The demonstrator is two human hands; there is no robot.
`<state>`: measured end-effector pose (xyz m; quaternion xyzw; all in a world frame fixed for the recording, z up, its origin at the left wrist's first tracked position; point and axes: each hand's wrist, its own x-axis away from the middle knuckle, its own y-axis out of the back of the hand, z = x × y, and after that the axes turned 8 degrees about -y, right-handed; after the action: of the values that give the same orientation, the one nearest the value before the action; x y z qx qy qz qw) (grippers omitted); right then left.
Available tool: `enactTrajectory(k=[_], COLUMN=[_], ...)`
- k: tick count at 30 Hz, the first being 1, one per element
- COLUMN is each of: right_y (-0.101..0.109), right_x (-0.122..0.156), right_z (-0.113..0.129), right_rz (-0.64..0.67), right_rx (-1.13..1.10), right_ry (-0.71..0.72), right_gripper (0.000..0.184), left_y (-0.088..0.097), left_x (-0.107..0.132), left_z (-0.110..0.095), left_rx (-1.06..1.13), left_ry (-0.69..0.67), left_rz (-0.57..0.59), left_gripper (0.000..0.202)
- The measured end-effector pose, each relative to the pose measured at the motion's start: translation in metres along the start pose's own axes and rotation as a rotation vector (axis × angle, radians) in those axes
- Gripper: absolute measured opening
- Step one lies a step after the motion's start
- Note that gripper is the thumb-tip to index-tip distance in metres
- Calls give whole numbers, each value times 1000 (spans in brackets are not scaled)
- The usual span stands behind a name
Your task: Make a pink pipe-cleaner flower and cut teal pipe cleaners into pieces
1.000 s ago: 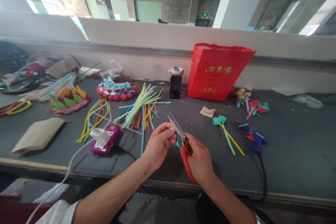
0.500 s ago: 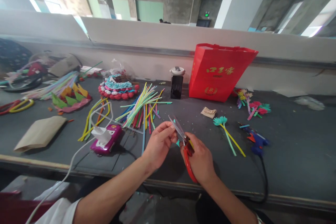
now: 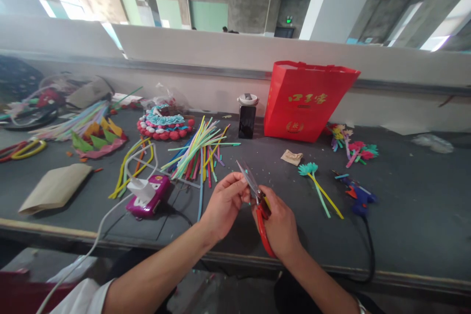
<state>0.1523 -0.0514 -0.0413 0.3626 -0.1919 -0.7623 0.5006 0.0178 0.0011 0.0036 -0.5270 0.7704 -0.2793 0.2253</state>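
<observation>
My right hand (image 3: 278, 223) is wrapped round the red handles of a pair of scissors (image 3: 263, 228), its metal blades pointing up and to the left. Close beside the blades, my left hand (image 3: 226, 201) is closed in a pinch with thumb and finger. What it pinches is mostly hidden; a speck of teal shows between the two hands. Behind my left hand lies a loose pile of thin coloured sticks (image 3: 200, 149). Right of my right hand is a teal flower (image 3: 308, 169) with a green and a yellow stem.
A blue glue gun (image 3: 362, 201) with a black cord lies on the right. A red bag (image 3: 307, 103) and a phone (image 3: 247, 121) stand at the back. Left are a purple power strip (image 3: 156, 194) with a white charger, a brown paper packet (image 3: 57, 189) and a paper crown (image 3: 99, 140).
Both hands stay nearly in place. The left fingers have shifted slightly along the blades, and less of the teal piece shows between the hands. The view has moved very little.
</observation>
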Motion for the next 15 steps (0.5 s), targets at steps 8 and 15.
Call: enactTrajectory(k=[8,15], right_y=[-1,0], right_x=[0,0], right_z=[0,2], right_rz=[12,27], right_rx=[-55,-47], right_ry=[-15,-35], right_gripper=[32,33], left_y=[0,0], left_x=[0,1], left_z=[1,2], left_rx=[-8,-3], left_ry=[3,-1], left_rz=[-11,-4], left_gripper=[15,14])
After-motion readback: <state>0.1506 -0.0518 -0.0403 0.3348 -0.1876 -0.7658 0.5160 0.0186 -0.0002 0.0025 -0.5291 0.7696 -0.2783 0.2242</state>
